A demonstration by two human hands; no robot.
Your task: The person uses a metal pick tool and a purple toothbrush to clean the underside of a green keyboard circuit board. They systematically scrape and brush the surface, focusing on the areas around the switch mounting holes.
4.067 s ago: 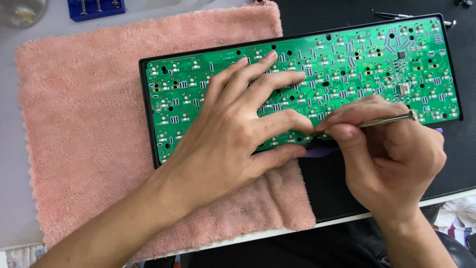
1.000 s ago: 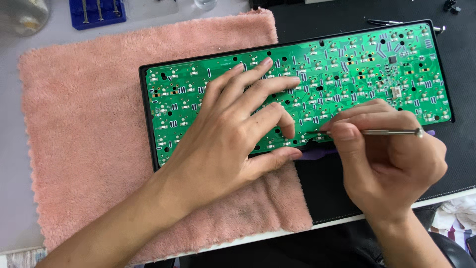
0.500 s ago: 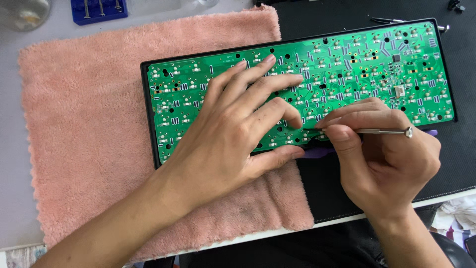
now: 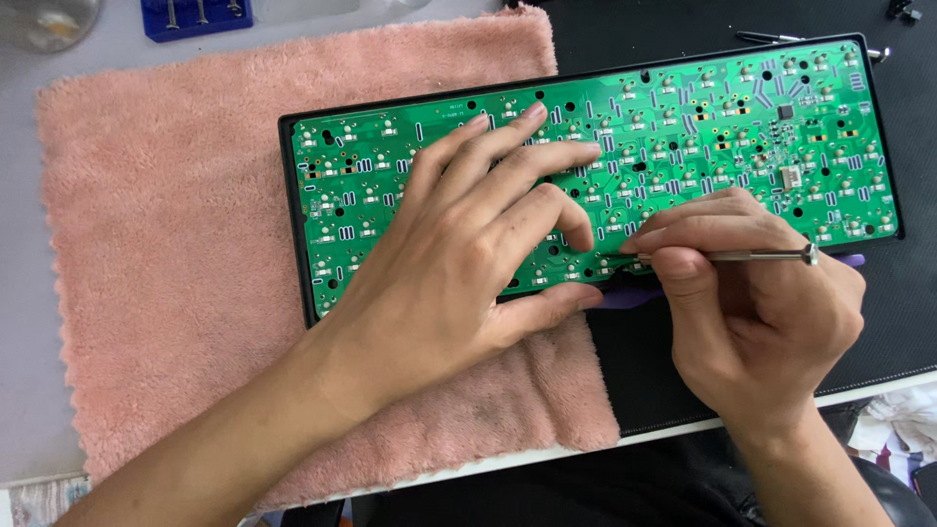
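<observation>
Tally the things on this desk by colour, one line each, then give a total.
Green: 1, the circuit board under the left hand
Pink: 1, the towel
Black: 1, the desk mat
Blue: 1, the bit holder
Silver: 1, the thin metal tool in the right hand
Purple: 1, the flat piece at the board's near edge
Total: 6

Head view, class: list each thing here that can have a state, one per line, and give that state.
Green circuit board: solder side up, seated in a black frame, lying partly on the pink towel.
Left hand: spread flat on the board, pressing.
Right hand: pinching a thin metal tool, tip at the board's near edge.
Blue bit holder: holding bits.
</observation>
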